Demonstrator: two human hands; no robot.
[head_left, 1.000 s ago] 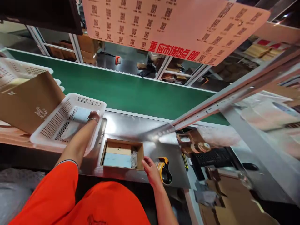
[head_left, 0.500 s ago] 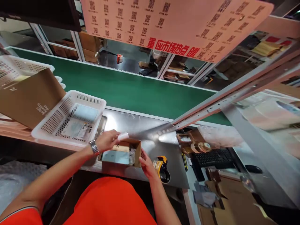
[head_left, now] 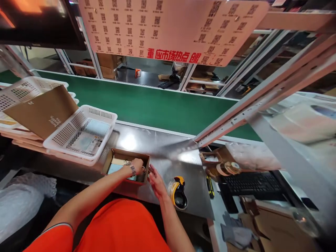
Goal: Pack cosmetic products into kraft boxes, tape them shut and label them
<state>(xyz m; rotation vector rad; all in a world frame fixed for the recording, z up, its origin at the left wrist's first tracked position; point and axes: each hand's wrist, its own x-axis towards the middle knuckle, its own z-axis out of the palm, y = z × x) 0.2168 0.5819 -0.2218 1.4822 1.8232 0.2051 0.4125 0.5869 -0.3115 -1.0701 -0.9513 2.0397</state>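
Cardboard box (head_left: 125, 165) sits on the steel surface (head_left: 162, 147) near its front edge, long axis left-right. Left hand (head_left: 138, 165) reaches down inside at the right end, grip hidden, can't tell. Right hand (head_left: 156, 180) lies spread, touching the box's right wall outside.

The box (head_left: 126, 164) is brown, the basket (head_left: 81, 134) white with holes, the belt (head_left: 147, 105) green, the tabletop (head_left: 162, 147) shiny grey.
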